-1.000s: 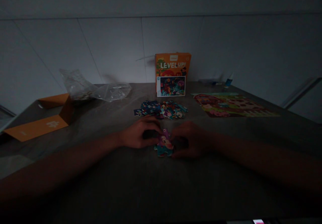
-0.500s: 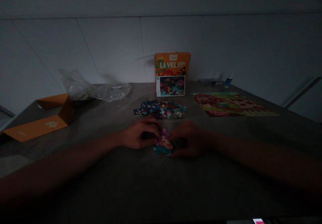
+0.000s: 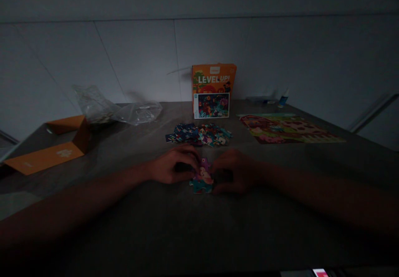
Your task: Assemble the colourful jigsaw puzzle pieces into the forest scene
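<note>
The head camera looks down a grey stone-like tabletop (image 3: 199, 231), with a small glowing pink-and-white screen (image 3: 320, 273) at its lower edge. Ahead of it, flat on the tabletop and directly before the person, lies a small purple, pink and teal cluster of cardboard puzzle pieces (image 3: 203, 181). The bare left hand (image 3: 173, 165) has its thumb and forefinger bowed, tips nearly meeting on the cluster's left edge, likely to keep it from sliding. The bare right hand (image 3: 233, 171) is curled opposite, thumb and forefinger apart along the right edge; the shadow is too deep to tell whether they pinch or merely rest there. To the left sits an orange cardboard tray (image 3: 46, 157) printed with a pale puzzle-piece emblem and small illegible lettering. Just beyond the hands is a dark blue and multicoloured heap of loose puzzle pieces (image 3: 199, 136), probably kept there for easy reach. A colourful flat farm picture (image 3: 289, 130) lies to the right, crumpled transparent plastic bags (image 3: 137, 113) to the left. Farther back, a white-bordered picture card (image 3: 213, 106) leans on an upright orange box (image 3: 215, 72), presumably so its picture faces the person. The box reads "LEVEL UP!" in white capitals; its white label is too small to read.
</note>
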Demonstrator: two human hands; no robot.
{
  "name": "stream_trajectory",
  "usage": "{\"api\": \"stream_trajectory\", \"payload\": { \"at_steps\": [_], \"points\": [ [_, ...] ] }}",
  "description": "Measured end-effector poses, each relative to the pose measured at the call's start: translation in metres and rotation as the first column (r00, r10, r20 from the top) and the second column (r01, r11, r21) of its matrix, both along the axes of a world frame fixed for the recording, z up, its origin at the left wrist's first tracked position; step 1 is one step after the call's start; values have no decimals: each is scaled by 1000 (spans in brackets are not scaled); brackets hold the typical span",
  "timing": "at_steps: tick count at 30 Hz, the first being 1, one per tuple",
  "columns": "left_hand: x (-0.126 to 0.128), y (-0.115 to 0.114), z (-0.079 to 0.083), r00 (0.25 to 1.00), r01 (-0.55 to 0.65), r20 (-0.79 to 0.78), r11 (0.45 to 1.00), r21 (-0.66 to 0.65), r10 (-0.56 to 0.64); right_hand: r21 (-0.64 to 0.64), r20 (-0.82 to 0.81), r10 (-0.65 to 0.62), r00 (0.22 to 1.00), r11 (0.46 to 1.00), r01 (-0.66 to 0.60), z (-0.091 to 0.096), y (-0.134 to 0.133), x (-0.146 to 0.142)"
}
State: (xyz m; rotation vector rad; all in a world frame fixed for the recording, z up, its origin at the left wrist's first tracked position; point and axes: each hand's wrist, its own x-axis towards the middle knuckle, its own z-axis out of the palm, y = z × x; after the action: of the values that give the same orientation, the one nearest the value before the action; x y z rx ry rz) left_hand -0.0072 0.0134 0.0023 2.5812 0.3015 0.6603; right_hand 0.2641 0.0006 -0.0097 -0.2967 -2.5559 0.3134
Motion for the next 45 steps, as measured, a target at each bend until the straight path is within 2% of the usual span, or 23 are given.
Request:
{"api": "stream_trajectory", "payload": {
  "at_steps": [16,32,45],
  "points": [
    [-1,0,1,1000,11,-5,1000,5,-11,21,34,-33,999,999,32,3,-3,2],
    [0,-1,1,1000,2,-18,1000,6,-1,72,24,45,999,996,-46,3,-4,-1],
    [1,-2,3,1000,11,-4,1000,20,-11,89,20,59,998,994,-61,0,-4,-2]
  ]
}}
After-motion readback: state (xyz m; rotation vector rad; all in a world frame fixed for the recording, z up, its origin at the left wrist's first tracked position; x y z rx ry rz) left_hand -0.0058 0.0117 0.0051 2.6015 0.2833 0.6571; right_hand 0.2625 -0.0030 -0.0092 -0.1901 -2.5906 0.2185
